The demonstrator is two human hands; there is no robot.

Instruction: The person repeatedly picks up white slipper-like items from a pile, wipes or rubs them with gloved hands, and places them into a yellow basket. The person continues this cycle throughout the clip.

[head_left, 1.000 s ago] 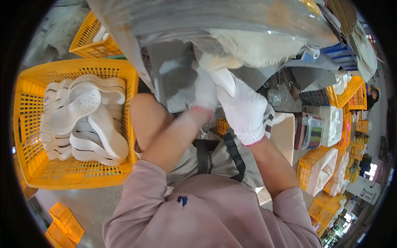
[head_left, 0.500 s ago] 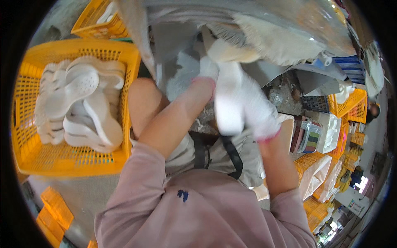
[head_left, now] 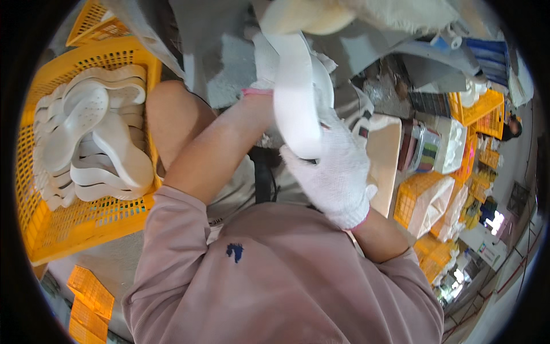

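A white shoe sole [head_left: 295,92] is held lengthwise in front of me, its curved side wall facing up and its far end against or just under a cream-coloured, rounded pad or wheel [head_left: 309,16]. My right hand [head_left: 335,169], in a white knit glove with a pink cuff, is closed round the near end of the sole. Also gloved, my left hand [head_left: 264,63] grips the far part from the left; most of its fingers are hidden behind the sole. Whether the sole touches the cream surface I cannot tell.
At my left stands a yellow plastic crate [head_left: 94,238] with many stacked white soles [head_left: 123,146]. Grey sheeting [head_left: 212,34] hangs around the work spot. A cream board [head_left: 382,163], striped bundles [head_left: 427,152] and more yellow crates [head_left: 487,109] stand to the right.
The sole has turned from its broad face onto its side and come up towards the cream surface. My right hand has rotated with it. The view has shifted, so the left crate sits further left.
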